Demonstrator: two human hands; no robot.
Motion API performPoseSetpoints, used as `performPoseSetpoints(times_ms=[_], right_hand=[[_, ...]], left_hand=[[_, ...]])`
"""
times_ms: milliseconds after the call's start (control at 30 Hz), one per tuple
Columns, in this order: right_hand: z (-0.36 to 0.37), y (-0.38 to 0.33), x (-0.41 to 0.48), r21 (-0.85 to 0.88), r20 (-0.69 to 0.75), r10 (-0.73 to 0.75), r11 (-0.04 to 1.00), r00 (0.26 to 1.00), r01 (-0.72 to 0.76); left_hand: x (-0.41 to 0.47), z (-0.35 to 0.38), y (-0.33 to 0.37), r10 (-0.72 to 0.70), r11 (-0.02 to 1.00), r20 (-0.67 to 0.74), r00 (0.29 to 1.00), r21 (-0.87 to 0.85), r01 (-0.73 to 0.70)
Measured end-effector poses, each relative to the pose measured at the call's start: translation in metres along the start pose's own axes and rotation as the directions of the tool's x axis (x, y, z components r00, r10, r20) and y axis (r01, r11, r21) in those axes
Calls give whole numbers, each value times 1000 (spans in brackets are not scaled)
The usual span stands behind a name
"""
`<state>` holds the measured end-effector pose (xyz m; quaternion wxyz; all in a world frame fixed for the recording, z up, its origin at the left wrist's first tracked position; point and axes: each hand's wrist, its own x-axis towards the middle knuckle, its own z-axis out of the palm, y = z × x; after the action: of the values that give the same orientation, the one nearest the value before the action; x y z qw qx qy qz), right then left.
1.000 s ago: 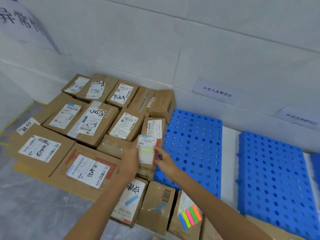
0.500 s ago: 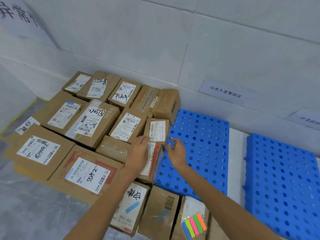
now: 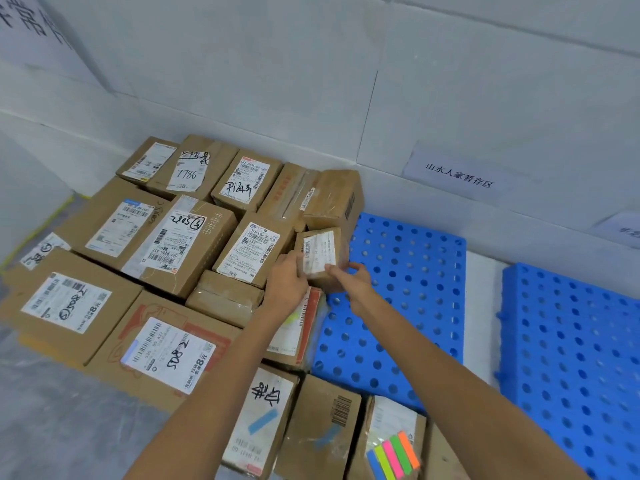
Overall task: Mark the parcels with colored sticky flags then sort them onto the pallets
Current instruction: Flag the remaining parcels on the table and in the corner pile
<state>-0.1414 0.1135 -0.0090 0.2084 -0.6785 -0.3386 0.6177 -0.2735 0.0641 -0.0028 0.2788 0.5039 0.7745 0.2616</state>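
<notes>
Fingers (image 3: 294, 264) of the left hand (image 3: 285, 285) are curled round the left edge of the small parcel (image 3: 322, 249). It is pinched at its near right corner by the right hand (image 3: 355, 278), so both hands are clamped on it. The small parcel sits at the pile's right edge, just beside the near blue pallet (image 3: 408, 306).

No flag is seen on it. Flags are seen on three parcels only:
- a yellow-green flag (image 3: 292, 317) on the one under the left wrist
- a blue flag (image 3: 263, 421)
- a second blue flag (image 3: 327, 437), on the two nearest the camera

The flag pad (image 3: 393, 453) lies on a parcel at bottom right. The rest of the parcel pile (image 3: 180, 244) shows no flags. Flagged parcels lie at the pile's edge and the far blue pallet (image 3: 571, 341) carries none, so marking is judged early and sorting not begun.
</notes>
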Motion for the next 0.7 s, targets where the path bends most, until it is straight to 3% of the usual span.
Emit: performPoseSetpoints(times_ms=[167, 300, 400, 500, 700], right_hand=[[-35, -17, -20, 161, -55, -14, 987, 998, 22], [-82, -20, -58, 208, 22, -41, 977, 999, 36], [-128, -6, -93, 124, 94, -69, 991, 993, 57], [-176, 17, -131, -4, 111, -78, 997, 991, 78], [-244, 100, -209, -181, 14, -36, 983, 999, 37]], left_hand=[[-17, -6, 26, 57, 995, 9, 998, -88, -56], [-43, -9, 69, 14, 954, 51, 999, -301, 2], [-68, -8, 101, -47, 911, 116, 992, -403, 91], [-105, -1, 121, 46, 933, 188, 981, -358, 25], [-200, 49, 131, 113, 929, 431, 895, -365, 58]])
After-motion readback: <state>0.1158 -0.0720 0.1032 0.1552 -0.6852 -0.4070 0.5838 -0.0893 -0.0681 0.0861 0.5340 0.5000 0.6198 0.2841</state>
